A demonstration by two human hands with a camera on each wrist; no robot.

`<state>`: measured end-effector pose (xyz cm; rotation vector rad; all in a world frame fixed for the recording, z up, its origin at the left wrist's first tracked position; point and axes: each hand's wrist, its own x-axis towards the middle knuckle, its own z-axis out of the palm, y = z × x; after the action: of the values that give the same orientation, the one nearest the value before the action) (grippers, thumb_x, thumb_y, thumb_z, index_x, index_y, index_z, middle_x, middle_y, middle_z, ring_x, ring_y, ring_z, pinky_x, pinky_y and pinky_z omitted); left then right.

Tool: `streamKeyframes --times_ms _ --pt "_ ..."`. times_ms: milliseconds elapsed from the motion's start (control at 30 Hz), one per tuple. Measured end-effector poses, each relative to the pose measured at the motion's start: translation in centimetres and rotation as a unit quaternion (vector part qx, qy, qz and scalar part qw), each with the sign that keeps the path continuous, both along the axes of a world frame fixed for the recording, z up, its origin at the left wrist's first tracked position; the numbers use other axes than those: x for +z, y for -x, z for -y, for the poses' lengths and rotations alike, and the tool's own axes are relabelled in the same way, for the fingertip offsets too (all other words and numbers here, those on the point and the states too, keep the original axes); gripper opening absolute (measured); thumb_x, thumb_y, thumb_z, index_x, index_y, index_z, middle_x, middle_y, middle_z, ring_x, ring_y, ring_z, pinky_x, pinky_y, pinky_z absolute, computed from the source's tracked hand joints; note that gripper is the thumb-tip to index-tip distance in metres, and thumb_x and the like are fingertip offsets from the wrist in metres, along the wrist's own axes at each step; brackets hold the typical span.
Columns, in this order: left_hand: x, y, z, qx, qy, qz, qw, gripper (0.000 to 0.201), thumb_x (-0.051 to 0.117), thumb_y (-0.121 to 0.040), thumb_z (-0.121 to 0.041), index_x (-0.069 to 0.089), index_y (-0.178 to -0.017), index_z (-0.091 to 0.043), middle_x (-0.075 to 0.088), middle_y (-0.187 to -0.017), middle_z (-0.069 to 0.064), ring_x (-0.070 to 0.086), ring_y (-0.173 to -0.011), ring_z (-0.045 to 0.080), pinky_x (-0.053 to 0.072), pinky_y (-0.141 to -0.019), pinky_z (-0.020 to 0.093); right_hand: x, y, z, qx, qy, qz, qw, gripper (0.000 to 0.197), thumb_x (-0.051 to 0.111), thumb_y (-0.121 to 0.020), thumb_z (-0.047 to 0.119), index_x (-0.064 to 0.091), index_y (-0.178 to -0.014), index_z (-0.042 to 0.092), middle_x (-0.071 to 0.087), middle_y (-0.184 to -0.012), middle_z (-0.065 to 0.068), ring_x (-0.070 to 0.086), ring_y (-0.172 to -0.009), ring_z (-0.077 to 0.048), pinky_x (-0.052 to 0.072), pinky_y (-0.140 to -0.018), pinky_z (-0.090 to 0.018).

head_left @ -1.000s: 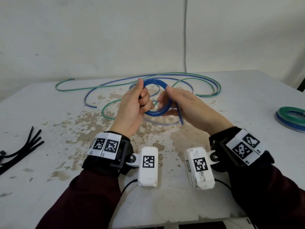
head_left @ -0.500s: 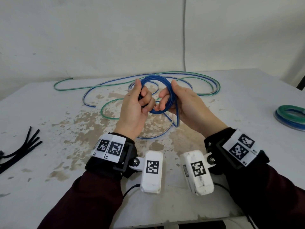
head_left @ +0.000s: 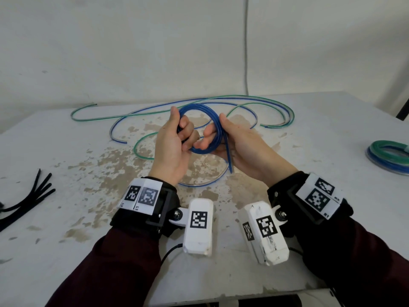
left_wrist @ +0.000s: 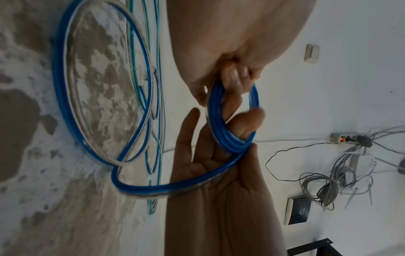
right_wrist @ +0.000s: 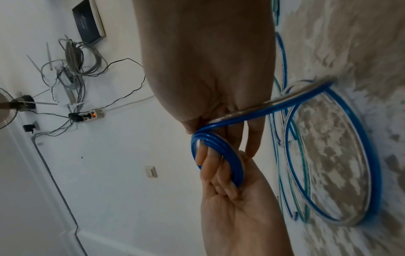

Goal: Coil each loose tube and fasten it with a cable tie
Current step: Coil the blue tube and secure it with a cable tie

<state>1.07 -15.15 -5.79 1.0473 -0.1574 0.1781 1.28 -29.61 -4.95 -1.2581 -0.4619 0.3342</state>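
Above table [head_left: 66, 218], both hands still gripping blue coil [head_left: 200, 111]; tail now shorter.

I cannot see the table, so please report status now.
Both hands, left hand and right hand, grip blue coil. Tail still loose. Cable ties untouched. Nothing blocking.

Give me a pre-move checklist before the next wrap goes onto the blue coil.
1. Left hand holds the coiled blue plastic tube: ok.
2. Right hand fingers curl round the coil's other side: ok.
3. Wraps lie together, none sprung loose: ok.
4. Uncoiled blue tail runs free down to the stained white table: ok, one loop still lies there.
5. Tail clear of the loose green tube: cannot tell.
6. Black cable ties in reach at the left edge: ok, untouched.
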Motion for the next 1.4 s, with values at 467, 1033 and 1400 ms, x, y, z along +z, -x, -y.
streamKeyframes --times_ms 467,1033,1400 --pt "0.7 0.6 0.4 -0.017 -0.088 0.013 0.996 0.041 0.027 -0.104 -0.034 0.033 -0.068 -0.016 0.024 -0.049 -0.009 0.022 -0.044 0.007 0.023 -0.049 0.021 0.7 0.1 1.2 -0.034 0.013 0.033 0.999 0.04 0.032 -0.104 0.031 0.06 -0.096 0.002 0.068 -0.078 -0.012 0.07 -0.08 -0.027 0.058 -0.077 -0.039" --pt "0.6 0.5 0.9 -0.117 0.02 0.022 0.993 0.039 0.025 -0.104 -0.029 0.04 -0.071 -0.012 0.032 -0.05 -0.004 0.037 -0.046 0.012 0.043 -0.067 0.027 0.5 -0.9 1.1 -0.049 -0.029 -0.017 0.998 0.047 0.024 -0.104 0.036 0.038 -0.066 0.013 0.04 -0.049 0.001 0.056 -0.062 -0.017 0.045 -0.073 -0.025" --pt "0.5 1.0 -0.1 -0.166 -0.197 -0.026 0.966 0.031 0.038 -0.101 -0.026 0.048 -0.076 -0.01 0.028 -0.045 -0.007 0.034 -0.041 0.011 0.039 -0.068 0.032 1.0 -0.5 2.2 -0.013 0.153 0.039 0.987 0.041 0.034 -0.103 0.036 0.035 -0.067 0.016 0.019 -0.051 0.005 0.023 -0.056 -0.02 0.048 -0.065 -0.025"
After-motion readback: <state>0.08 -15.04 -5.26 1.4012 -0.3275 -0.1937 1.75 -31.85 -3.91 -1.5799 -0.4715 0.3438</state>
